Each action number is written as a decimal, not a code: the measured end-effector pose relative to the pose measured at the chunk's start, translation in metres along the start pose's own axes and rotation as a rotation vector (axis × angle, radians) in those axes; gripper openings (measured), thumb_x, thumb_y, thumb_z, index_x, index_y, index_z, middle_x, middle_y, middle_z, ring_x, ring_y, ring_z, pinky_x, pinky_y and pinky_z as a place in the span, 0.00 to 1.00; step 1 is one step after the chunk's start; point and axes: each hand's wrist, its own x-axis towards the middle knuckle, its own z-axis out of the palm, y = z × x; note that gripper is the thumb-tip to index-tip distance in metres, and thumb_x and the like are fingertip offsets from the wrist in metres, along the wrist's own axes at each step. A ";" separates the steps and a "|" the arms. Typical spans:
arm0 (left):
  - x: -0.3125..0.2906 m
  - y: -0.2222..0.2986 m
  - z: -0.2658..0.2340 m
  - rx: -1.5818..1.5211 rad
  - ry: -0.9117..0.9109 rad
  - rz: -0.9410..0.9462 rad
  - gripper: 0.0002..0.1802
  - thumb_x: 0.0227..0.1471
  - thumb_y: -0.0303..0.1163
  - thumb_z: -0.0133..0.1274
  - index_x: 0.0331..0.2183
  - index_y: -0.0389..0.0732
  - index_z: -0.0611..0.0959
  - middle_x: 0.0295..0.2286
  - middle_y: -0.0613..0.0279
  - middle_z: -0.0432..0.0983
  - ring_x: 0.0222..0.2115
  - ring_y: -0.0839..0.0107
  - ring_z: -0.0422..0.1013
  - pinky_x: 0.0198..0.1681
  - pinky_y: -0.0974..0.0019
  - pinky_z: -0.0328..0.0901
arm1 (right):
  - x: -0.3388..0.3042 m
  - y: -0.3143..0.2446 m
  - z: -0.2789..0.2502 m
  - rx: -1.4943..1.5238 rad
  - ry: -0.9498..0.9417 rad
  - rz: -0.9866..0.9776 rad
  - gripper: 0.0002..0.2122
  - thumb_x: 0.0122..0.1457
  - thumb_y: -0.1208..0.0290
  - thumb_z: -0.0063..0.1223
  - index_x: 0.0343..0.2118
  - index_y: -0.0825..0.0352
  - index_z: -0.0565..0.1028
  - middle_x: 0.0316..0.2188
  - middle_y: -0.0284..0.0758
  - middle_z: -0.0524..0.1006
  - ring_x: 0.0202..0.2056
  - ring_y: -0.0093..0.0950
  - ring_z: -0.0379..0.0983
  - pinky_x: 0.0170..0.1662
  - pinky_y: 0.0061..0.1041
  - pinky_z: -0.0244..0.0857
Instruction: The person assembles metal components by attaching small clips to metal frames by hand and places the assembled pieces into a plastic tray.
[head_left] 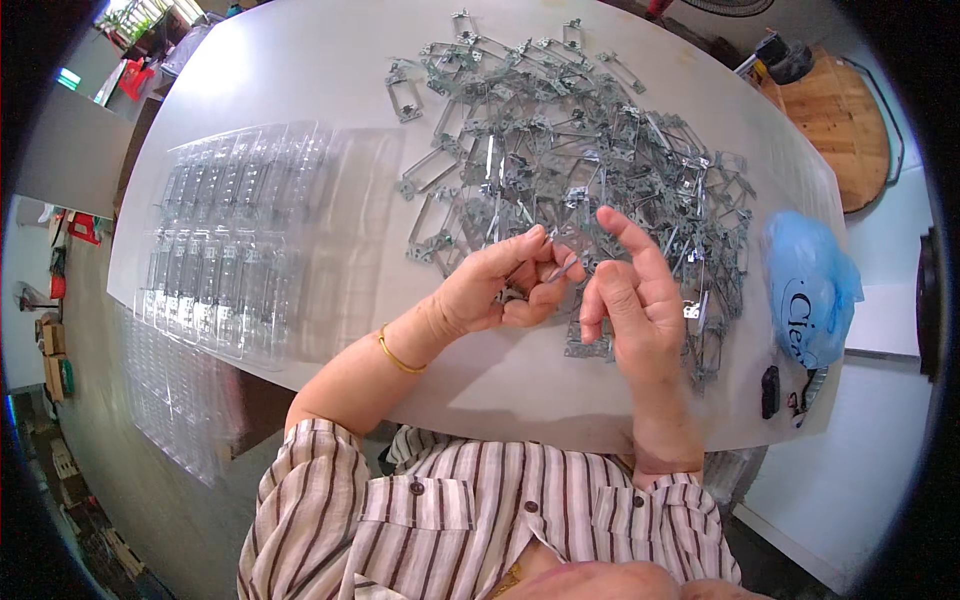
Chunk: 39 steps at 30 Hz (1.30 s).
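Observation:
My left hand (pixel 500 285), with a gold bangle at its wrist, is closed around a small metal bracket (pixel 568 268). Most of that bracket is hidden by the fingers; a thin grey end sticks out toward my other hand. Just to its right is my right hand (pixel 640 300), raised, its index finger stretched out and the others loosely bent. I see nothing between its fingers. Beyond both hands lies a wide heap of thin rectangular metal brackets (pixel 540 130), tangled together on the white table (pixel 330 60).
On the left, clear plastic trays (pixel 225 245) hold rows of metal brackets, and more clear trays (pixel 175 400) sit below the table edge. To the right are a blue plastic bag (pixel 812 290) and a small black object (pixel 770 391). A round wooden board (pixel 835 125) stands beyond.

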 end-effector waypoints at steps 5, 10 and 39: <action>0.000 0.002 0.000 0.098 -0.044 -0.003 0.35 0.63 0.61 0.39 0.44 0.36 0.76 0.19 0.68 0.63 0.13 0.79 0.50 0.17 0.73 0.45 | -0.004 0.011 -0.001 0.030 0.005 0.063 0.23 0.70 0.69 0.45 0.63 0.74 0.59 0.20 0.28 0.72 0.20 0.16 0.66 0.24 0.16 0.62; 0.001 -0.003 -0.002 0.160 -0.018 -0.019 0.31 0.64 0.60 0.40 0.43 0.40 0.76 0.20 0.70 0.64 0.15 0.79 0.50 0.17 0.73 0.44 | -0.006 0.012 0.000 0.074 0.007 0.078 0.23 0.70 0.69 0.45 0.64 0.74 0.58 0.20 0.29 0.72 0.20 0.16 0.66 0.24 0.17 0.63; -0.005 0.003 -0.002 0.753 0.046 0.066 0.27 0.65 0.45 0.51 0.56 0.34 0.73 0.37 0.72 0.73 0.38 0.85 0.64 0.43 0.76 0.62 | -0.007 0.023 -0.017 0.112 -0.027 0.179 0.14 0.70 0.65 0.47 0.52 0.69 0.70 0.21 0.32 0.76 0.19 0.19 0.71 0.23 0.18 0.67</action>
